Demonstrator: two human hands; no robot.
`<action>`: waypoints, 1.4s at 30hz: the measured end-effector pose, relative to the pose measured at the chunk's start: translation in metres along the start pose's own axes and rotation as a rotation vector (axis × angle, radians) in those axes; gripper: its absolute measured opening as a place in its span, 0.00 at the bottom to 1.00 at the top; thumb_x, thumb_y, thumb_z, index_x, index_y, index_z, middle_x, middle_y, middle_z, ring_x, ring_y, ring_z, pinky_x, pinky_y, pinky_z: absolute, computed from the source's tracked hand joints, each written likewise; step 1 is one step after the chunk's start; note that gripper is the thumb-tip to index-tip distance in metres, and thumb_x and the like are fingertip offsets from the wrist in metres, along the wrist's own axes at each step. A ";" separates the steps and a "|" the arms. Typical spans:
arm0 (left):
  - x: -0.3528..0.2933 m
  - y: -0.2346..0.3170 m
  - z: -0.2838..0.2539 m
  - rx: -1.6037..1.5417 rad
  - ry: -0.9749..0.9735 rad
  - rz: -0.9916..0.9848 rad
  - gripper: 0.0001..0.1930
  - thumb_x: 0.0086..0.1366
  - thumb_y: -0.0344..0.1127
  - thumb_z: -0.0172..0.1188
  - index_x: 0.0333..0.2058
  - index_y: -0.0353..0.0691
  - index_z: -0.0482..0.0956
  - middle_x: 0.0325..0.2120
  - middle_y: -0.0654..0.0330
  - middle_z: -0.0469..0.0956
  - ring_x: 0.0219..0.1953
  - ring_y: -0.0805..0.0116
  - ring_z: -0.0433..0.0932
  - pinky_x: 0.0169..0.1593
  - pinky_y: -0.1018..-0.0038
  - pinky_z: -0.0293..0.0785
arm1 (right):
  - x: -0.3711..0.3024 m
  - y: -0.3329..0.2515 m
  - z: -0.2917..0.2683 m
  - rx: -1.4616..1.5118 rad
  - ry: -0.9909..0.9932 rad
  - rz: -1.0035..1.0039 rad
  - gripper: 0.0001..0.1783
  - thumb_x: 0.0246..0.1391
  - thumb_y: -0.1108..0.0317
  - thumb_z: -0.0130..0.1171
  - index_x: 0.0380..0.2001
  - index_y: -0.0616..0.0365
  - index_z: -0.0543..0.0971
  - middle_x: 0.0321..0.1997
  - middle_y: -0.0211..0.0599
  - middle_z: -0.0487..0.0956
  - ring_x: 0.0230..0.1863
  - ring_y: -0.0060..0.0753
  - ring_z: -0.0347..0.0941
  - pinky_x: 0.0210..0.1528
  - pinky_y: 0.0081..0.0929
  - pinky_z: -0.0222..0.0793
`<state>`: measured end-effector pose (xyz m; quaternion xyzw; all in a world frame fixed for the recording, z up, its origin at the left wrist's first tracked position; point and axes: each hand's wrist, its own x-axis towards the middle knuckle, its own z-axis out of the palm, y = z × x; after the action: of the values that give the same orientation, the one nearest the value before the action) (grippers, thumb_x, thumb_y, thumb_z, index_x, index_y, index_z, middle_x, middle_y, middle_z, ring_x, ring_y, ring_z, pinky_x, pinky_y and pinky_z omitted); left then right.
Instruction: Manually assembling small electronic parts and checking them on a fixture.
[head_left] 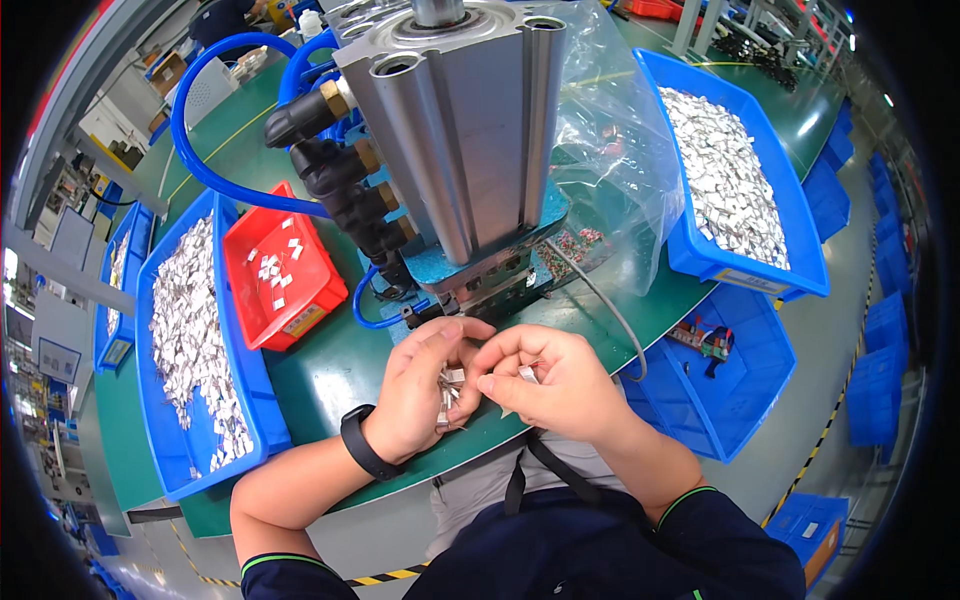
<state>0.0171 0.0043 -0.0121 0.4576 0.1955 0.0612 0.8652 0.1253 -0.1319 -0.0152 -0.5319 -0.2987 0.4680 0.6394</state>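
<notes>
My left hand, with a black wristband, is curled around a small stack of silver metal pieces just in front of the press. My right hand meets it, pinching one small silver piece between thumb and fingers. Both hands hover over the green table's near edge, directly below the grey pneumatic cylinder of the press and its teal base.
A long blue bin of silver pieces lies at left, with a red tray holding a few pieces beside it. Another blue bin of silver parts sits at right, behind a clear plastic bag. Blue hoses loop from the press. Lower blue bins stand at right.
</notes>
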 end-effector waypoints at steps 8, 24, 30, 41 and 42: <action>0.003 -0.009 -0.001 0.161 0.056 0.133 0.19 0.70 0.44 0.42 0.44 0.33 0.70 0.22 0.60 0.73 0.16 0.79 0.66 0.17 0.84 0.59 | 0.005 -0.024 0.018 -0.510 -0.033 -0.094 0.08 0.51 0.73 0.61 0.35 0.66 0.78 0.17 0.26 0.73 0.19 0.13 0.65 0.21 0.17 0.60; -0.001 -0.001 0.000 0.041 -0.065 -0.007 0.17 0.70 0.43 0.42 0.44 0.34 0.69 0.22 0.58 0.71 0.12 0.77 0.62 0.14 0.82 0.55 | 0.006 -0.014 0.016 -0.305 0.026 -0.029 0.06 0.53 0.74 0.58 0.31 0.67 0.78 0.22 0.34 0.80 0.24 0.16 0.74 0.25 0.16 0.67; 0.004 -0.010 -0.006 0.155 -0.051 0.096 0.16 0.70 0.43 0.43 0.43 0.35 0.70 0.22 0.60 0.72 0.12 0.79 0.62 0.14 0.83 0.54 | 0.008 -0.012 0.017 -0.595 0.008 -0.252 0.06 0.49 0.73 0.61 0.29 0.64 0.78 0.16 0.32 0.75 0.18 0.16 0.69 0.21 0.20 0.63; -0.002 -0.005 -0.005 -0.039 -0.113 -0.009 0.16 0.70 0.43 0.43 0.45 0.36 0.68 0.23 0.60 0.70 0.12 0.78 0.60 0.14 0.82 0.54 | 0.007 0.004 -0.002 0.085 0.188 -0.089 0.08 0.56 0.70 0.58 0.35 0.64 0.76 0.26 0.25 0.76 0.19 0.10 0.65 0.19 0.14 0.60; -0.003 -0.005 -0.005 -0.047 -0.110 0.001 0.14 0.70 0.40 0.45 0.45 0.36 0.68 0.23 0.61 0.70 0.12 0.79 0.60 0.14 0.82 0.53 | 0.007 0.004 -0.005 0.084 0.188 -0.088 0.08 0.56 0.70 0.58 0.35 0.64 0.76 0.26 0.25 0.76 0.19 0.10 0.65 0.19 0.14 0.60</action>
<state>0.0123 0.0041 -0.0183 0.4399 0.1460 0.0407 0.8852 0.1309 -0.1276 -0.0208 -0.5324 -0.2405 0.3996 0.7064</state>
